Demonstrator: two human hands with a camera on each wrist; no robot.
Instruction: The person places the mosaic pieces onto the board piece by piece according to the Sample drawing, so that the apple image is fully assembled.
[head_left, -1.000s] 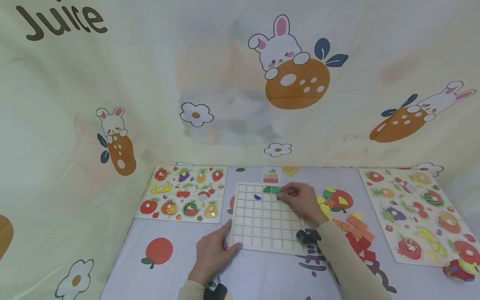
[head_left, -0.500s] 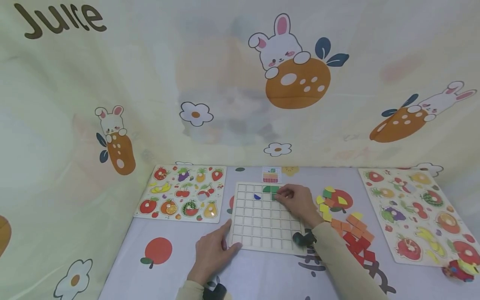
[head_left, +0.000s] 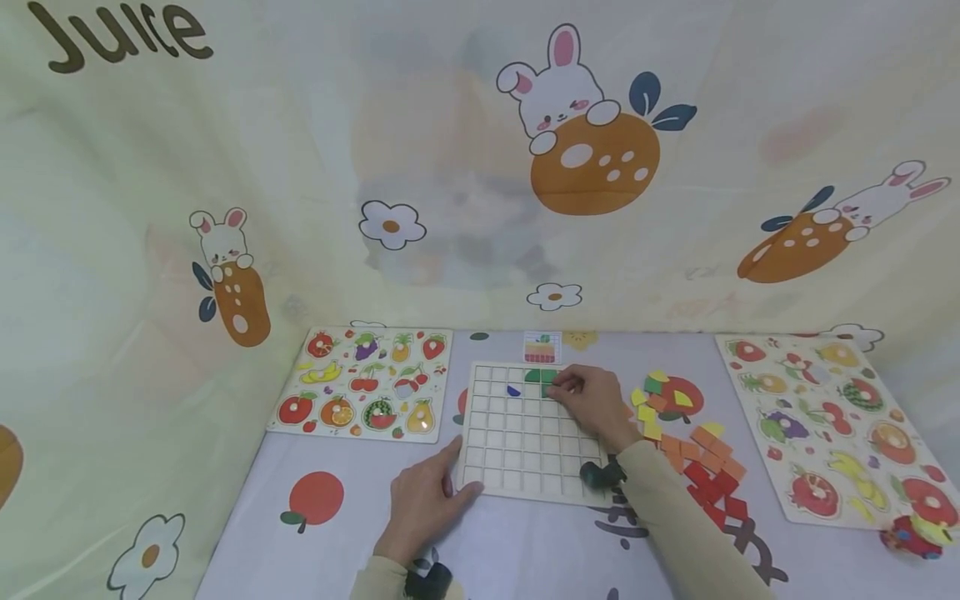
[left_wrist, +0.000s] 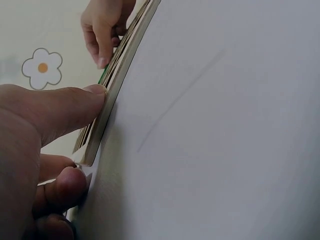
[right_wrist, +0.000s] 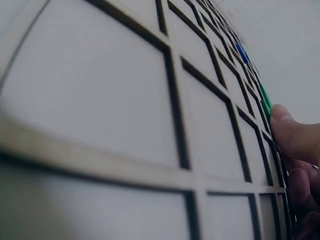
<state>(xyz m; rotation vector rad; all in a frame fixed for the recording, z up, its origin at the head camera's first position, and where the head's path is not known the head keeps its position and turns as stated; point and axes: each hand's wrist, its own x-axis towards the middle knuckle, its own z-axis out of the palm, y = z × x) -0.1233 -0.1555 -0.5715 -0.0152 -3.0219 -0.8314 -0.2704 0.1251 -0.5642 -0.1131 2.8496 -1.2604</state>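
A pale grid board (head_left: 517,457) lies in the middle of the table. My left hand (head_left: 423,510) holds its near left corner, thumb on the near edge and fingers at the left side. In the left wrist view the thumb (left_wrist: 75,107) rests on the board's rim. My right hand (head_left: 592,402) pinches a green square tile (head_left: 546,391) at the second row from the back, partly hidden by the fingertips. Just behind it, a green rounded piece (head_left: 532,376) and another green tile (head_left: 550,377) sit in the back row. A blue half-round piece (head_left: 513,390) lies left of them.
A small picture card (head_left: 542,347) lies behind the board. Loose yellow, orange and red tiles (head_left: 701,458) are scattered to the right. Fruit puzzle boards stand at left (head_left: 360,387) and right (head_left: 832,425), with a small toy (head_left: 915,536) by the right one.
My right hand has moved slightly left, and the green tile beneath its fingertips now lies against the back-row green tile. My left hand has stayed at the board's corner.
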